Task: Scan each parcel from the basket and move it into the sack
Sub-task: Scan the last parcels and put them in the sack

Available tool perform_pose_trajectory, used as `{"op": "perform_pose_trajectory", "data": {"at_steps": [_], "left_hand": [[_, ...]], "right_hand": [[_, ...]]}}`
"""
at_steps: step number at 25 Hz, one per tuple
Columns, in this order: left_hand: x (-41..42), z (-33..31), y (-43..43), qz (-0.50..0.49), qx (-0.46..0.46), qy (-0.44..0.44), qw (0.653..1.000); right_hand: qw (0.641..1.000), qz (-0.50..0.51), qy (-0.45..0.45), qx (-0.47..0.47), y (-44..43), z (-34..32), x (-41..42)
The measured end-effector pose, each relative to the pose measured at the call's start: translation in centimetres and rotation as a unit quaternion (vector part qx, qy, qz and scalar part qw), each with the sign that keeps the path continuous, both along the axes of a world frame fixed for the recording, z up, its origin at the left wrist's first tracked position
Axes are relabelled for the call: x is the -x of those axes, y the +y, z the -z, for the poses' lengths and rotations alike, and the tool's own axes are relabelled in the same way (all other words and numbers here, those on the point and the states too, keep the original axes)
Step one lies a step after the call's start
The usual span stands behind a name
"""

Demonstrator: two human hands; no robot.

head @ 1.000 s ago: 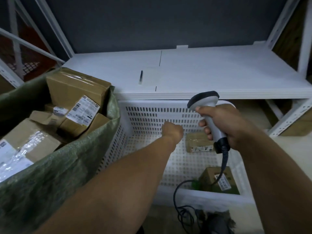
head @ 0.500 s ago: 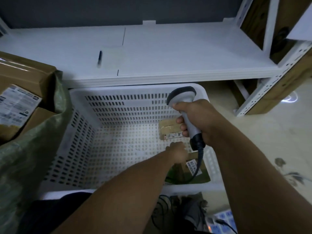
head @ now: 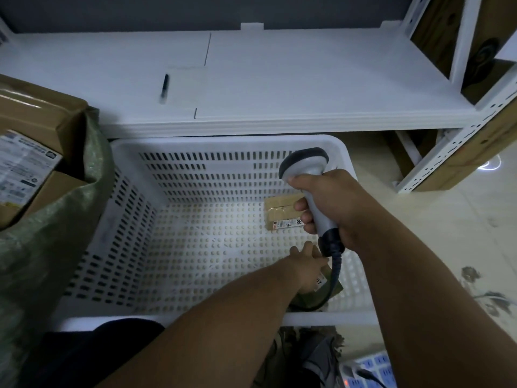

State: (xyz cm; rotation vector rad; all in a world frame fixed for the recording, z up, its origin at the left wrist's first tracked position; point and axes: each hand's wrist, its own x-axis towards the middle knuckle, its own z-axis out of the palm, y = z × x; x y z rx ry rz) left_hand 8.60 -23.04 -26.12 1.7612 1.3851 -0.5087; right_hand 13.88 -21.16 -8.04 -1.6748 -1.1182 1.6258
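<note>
A white slotted basket [head: 223,142] stands on the floor below me. Two small brown parcels lie in its right half. The far parcel [head: 279,215] sits by the back wall, partly behind my right hand [head: 335,203], which grips a grey barcode scanner [head: 305,163] above the basket. The near parcel [head: 334,289] lies at the front right corner, mostly covered by my left hand [head: 306,264], whose fingers lie stretched over its top. The scanner's cable hangs across that parcel. The green woven sack [head: 42,247] stands open at the left.
Several labelled cardboard boxes [head: 36,113] fill the sack. A white shelf board [head: 279,79] with a dark pen [head: 165,85] on it runs behind the basket. A white rack post [head: 447,152] stands at the right on the tiled floor.
My left hand has moved from the basket's back wall down to the near parcel at the front right. The view has swung right, and the scanner stays held above the basket.
</note>
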Motion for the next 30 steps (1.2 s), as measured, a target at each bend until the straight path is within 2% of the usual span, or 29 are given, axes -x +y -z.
{"op": "perform_pose_trajectory", "data": {"at_steps": [1, 3, 6, 9, 11, 16, 19, 21, 26, 30], "left_hand": [[0.2, 1.0, 0.3, 0.005, -0.01, 0.006, 1.0], [0.8, 4.5, 1.3, -0.057, 0.002, -0.005, 0.998], [0.5, 6.7, 2.3, -0.104, 0.051, -0.035, 0.993], [1.2, 5.8, 2.0, -0.195, -0.015, -0.045, 0.98], [1.3, 5.4, 1.7, -0.246, -0.024, -0.063, 0.967], [2.0, 4.8, 1.5, -0.284, -0.027, -0.057, 0.957], [3.6, 3.5, 2.1, -0.326, -0.024, -0.096, 0.94], [5.2, 1.9, 2.5, -0.39, -0.016, -0.136, 0.91], [10.6, -2.6, 3.1, -0.547, -0.001, -0.205, 0.812], [14.3, -6.1, 2.5, -0.609, 0.042, -0.314, 0.727]], "right_hand": [[1.0, 0.001, -0.001, -0.002, 0.0, -0.1, 0.0], [1.0, 0.003, -0.001, -0.004, -0.1, -0.2, 0.0], [1.0, 0.003, 0.002, -0.005, -0.2, -0.2, -0.3], [1.0, 0.0, 0.004, -0.004, -0.2, -0.3, -0.2], [1.0, -0.004, 0.006, -0.004, -0.3, -0.3, -0.1], [1.0, 0.001, 0.015, 0.002, -0.4, -0.6, 0.3], [1.0, -0.003, 0.011, -0.003, -0.6, -0.9, 0.4], [1.0, 0.003, 0.015, -0.01, -0.6, -1.2, 0.5], [0.999, -0.002, 0.035, -0.027, -0.6, -1.7, 1.6], [0.997, 0.001, 0.057, -0.049, -0.4, -2.6, 3.1]]}}
